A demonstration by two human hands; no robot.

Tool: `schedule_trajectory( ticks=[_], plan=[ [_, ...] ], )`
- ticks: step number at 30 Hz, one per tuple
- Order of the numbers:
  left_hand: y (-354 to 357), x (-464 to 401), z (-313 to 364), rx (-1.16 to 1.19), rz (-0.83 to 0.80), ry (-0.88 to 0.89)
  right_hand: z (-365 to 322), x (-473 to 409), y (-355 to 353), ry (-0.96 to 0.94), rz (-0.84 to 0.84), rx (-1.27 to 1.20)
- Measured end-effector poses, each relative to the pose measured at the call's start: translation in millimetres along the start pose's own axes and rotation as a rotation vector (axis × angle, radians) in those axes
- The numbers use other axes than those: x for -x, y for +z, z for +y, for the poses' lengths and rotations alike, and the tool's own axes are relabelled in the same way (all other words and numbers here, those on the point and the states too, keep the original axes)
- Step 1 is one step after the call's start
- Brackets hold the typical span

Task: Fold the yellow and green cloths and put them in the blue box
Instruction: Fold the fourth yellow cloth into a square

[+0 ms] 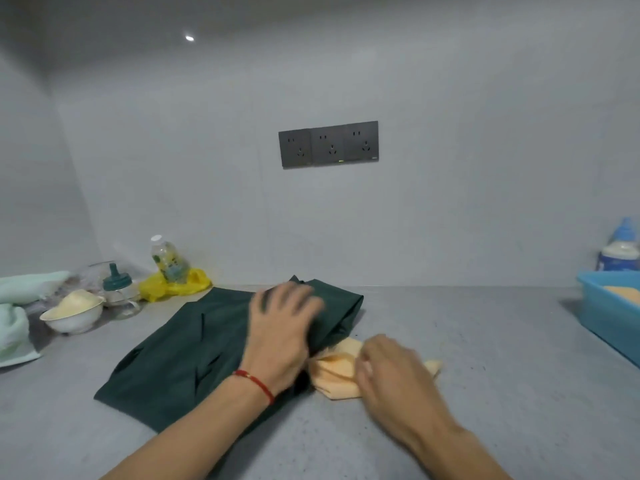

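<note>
A dark green cloth [180, 355] lies spread on the grey counter, its right side doubled over. My left hand [280, 327] rests flat on that folded right part, fingers spread. A pale yellow cloth [332, 372] lies bunched beside the green one, partly under its edge. My right hand [384, 368] lies on the yellow cloth with curled fingers, and the blur hides whether they grip it. The blue box [602, 313] stands at the right edge of the view, with something orange-yellow inside.
At the back left stand a white bowl [74, 315], a small jar with a green lid [119, 289], a plastic bottle [169, 259] on a yellow bag [180, 287], and light green towels [17, 306]. A blue-capped bottle [620, 251] stands behind the box.
</note>
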State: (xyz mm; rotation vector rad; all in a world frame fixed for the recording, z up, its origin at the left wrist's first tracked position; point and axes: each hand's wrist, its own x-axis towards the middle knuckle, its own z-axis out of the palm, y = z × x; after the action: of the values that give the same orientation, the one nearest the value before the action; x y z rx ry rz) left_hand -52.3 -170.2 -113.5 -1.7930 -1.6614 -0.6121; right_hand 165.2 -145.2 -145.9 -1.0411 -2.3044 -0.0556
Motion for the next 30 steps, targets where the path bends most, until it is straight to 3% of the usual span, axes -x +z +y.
schedule_trajectory(
  ticks=[1, 2, 4, 7, 14, 19, 22, 25, 28, 30],
  plan=[
    [9.7, -3.6, 11.7, -0.043, -0.129, 0.166, -9.7, -3.0, 11.2, -0.005, -0.131, -0.090],
    [20.3, -8.1, 16.9, -0.054, -0.286, 0.202, -13.0, -3.7, 22.3, 0.012, -0.286, -0.137],
    [44.1, -16.9, 8.5, 0.025, -0.596, 0.010, -3.4, -3.0, 33.4, -0.002, -0.446, -0.112],
    [71.5, -22.7, -19.0, -0.032, -0.772, -0.061, 20.0, -3.1, 28.1, 0.042, -0.482, -0.088],
    [95.9, -13.5, -86.6, -0.148, -0.734, -0.205, 70.7, 4.7, -4.8, 0.254, -0.328, 0.007],
    [85.7, -8.8, -104.2, -0.358, -0.753, -0.303, 100.7, 37.6, -29.5, 0.491, -0.144, 0.141],
    [65.5, -4.7, -75.1, -0.423, -0.553, -0.372, 107.3, 57.4, -46.9, 0.610, -0.068, 0.329],
    [53.9, -0.2, 8.3, 0.048, -0.216, -0.267, 86.6, 70.4, -48.0, 0.600, -0.021, 0.460],
    [48.9, 12.5, 102.5, 0.520, -0.342, -0.132, 55.1, 75.6, -33.6, 0.358, -0.107, 0.331],
    [51.2, 20.8, 126.6, 0.530, -0.429, 0.027, 42.4, 83.3, -31.4, 0.242, -0.142, 0.182]
  ],
)
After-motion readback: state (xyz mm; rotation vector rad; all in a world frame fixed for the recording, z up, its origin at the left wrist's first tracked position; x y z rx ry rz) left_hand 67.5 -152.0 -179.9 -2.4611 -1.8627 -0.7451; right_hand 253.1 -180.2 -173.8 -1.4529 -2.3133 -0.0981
